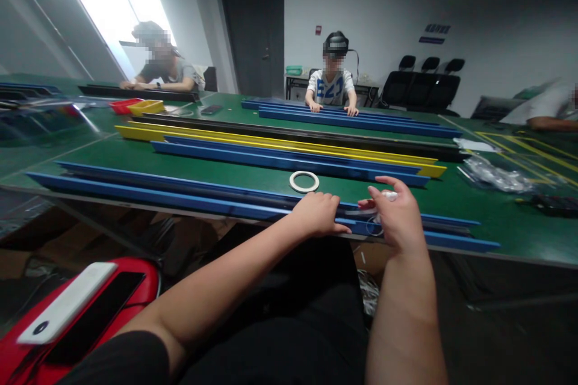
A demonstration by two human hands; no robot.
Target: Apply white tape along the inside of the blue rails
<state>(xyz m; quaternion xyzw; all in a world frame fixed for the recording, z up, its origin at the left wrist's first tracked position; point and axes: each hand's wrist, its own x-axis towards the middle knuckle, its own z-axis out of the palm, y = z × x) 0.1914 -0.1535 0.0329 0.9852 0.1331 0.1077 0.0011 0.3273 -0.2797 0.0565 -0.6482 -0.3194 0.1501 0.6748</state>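
Note:
Along the near edge of the table lies a long blue channel-shaped strip [180, 195] with a dark groove. My left hand [316, 214] is closed over this strip, right of its middle, fingers curled onto it and thumb along the near side. Just to the right, my right hand [400, 216] is raised over the same strip, thumb and fingers bent around a thin white strand [361, 212]. A small white end [389, 195] shows by its fingers, and a thin loop hangs below. Beyond my left hand, a white ring-shaped roll [304, 181] lies flat.
Farther back lie another blue strip [271, 159], a yellow strip [280, 144] and a black strip [235, 129]. A yellow bin [145, 108] stands at left; clear plastic bags [497, 175] lie at right. Two people sit across the table. A red stool [135, 274] holds two devices.

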